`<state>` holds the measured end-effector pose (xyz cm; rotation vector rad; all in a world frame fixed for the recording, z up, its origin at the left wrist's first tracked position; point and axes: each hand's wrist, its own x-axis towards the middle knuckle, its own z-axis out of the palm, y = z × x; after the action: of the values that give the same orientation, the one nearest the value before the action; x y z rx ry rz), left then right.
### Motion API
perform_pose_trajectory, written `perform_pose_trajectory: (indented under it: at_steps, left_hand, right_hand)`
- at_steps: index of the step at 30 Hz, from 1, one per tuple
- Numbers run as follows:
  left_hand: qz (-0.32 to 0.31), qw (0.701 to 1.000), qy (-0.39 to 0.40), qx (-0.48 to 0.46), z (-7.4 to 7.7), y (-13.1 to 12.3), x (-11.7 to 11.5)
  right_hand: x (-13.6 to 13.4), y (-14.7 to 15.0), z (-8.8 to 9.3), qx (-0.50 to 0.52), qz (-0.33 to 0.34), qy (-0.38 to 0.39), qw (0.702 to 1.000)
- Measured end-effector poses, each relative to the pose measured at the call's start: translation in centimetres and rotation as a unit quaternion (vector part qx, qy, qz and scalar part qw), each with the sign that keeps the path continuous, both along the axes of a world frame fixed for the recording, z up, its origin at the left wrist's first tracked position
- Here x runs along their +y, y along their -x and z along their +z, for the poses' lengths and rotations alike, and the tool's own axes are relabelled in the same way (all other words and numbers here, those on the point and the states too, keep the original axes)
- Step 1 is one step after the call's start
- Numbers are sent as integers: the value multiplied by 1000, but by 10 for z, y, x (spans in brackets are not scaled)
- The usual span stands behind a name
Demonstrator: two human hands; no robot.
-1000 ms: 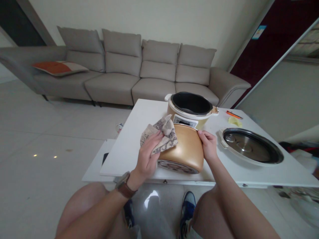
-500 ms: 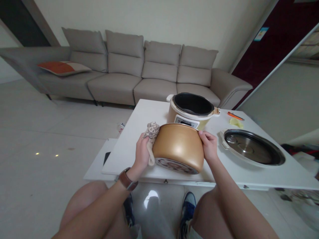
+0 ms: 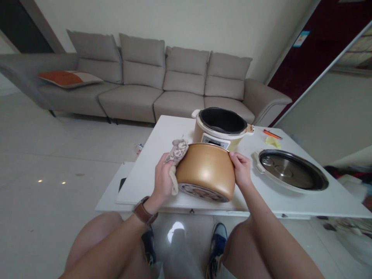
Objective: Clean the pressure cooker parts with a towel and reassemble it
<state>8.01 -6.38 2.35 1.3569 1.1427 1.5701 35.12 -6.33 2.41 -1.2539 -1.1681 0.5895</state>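
Observation:
A gold inner pot (image 3: pixel 205 168) is tilted over the front of the white table, its patterned underside partly turned toward me. My right hand (image 3: pixel 241 167) grips its rim on the right, thumb near the top edge. My left hand (image 3: pixel 163 176) is closed on a patterned beige cloth (image 3: pixel 176 152) that lies against the pot's left side. Part of the cloth hangs below my fingers. Right behind the pot stands the cooker body (image 3: pixel 222 121), with its dark cavity uncovered and a control panel in front. The pot's inside is hidden from view.
On the white table (image 3: pixel 151 162), an oval cooker lid (image 3: pixel 293 170) lies inner side up at the right. Behind it are an orange-handled tool (image 3: pixel 272 134) and a yellowish-green piece (image 3: pixel 273 142). A grey sofa (image 3: pixel 180 81) stands beyond the table. My knees are close to the table's front edge.
The cloth in my left hand has shifted slightly up along the pot's left side. The pot stays in nearly the same tilt, and the whole view has moved a little.

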Motion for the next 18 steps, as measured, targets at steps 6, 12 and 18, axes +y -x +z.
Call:
perform_pose_trajectory:
  at_steps: [6,12,18]
  left_hand:
    - [-26,999,-12,26,8,-5,-6]
    - [22,998,47,-33,-12,-1,12]
    - [27,974,152,-169,-36,-2,22]
  right_hand:
    - [2,-1,-1,6,2,3,1000]
    - [2,0,-1,-2,2,8,1000]
    - [4,-4,-6,7,4,15,1000]
